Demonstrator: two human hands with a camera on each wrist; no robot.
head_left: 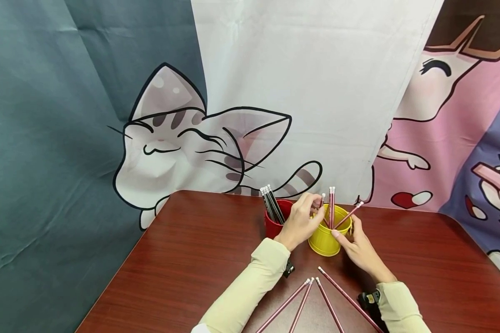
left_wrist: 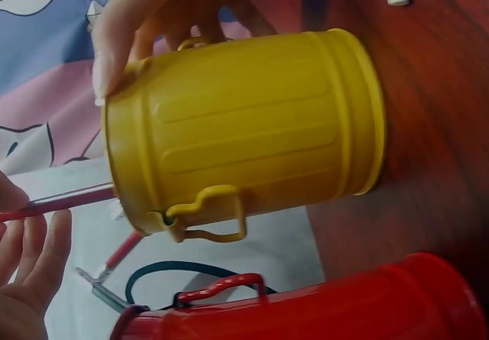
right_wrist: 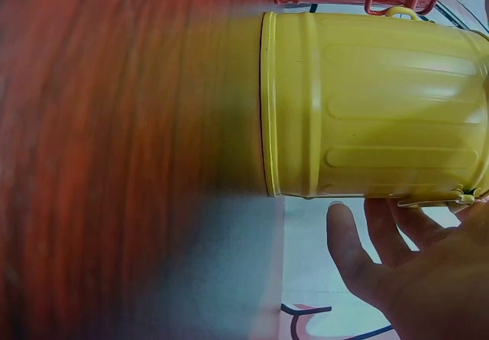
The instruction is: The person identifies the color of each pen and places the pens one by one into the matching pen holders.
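A yellow metal bucket point(head_left: 325, 243) stands upright on the table with several dark red pencils point(head_left: 332, 208) in it, white eraser ends up. My left hand point(head_left: 302, 219) is over its left rim. In the left wrist view, that hand's thumb and fingers pinch a dark red pencil point(left_wrist: 72, 197), whose far end is inside the bucket. My right hand point(head_left: 362, 249) holds the bucket's right side, thumb at the rim and fingers round the far side. Just left of it stands a red bucket point(head_left: 271, 227) with several black pencils point(head_left: 271, 203), partly hidden by my left hand.
Several more dark red pencils point(head_left: 329, 305) lie fanned out on the brown wooden table point(head_left: 179, 259), between my forearms, eraser ends towards the buckets. A cloth backdrop point(head_left: 316, 83) with cartoon drawings hangs right behind the table's far edge.
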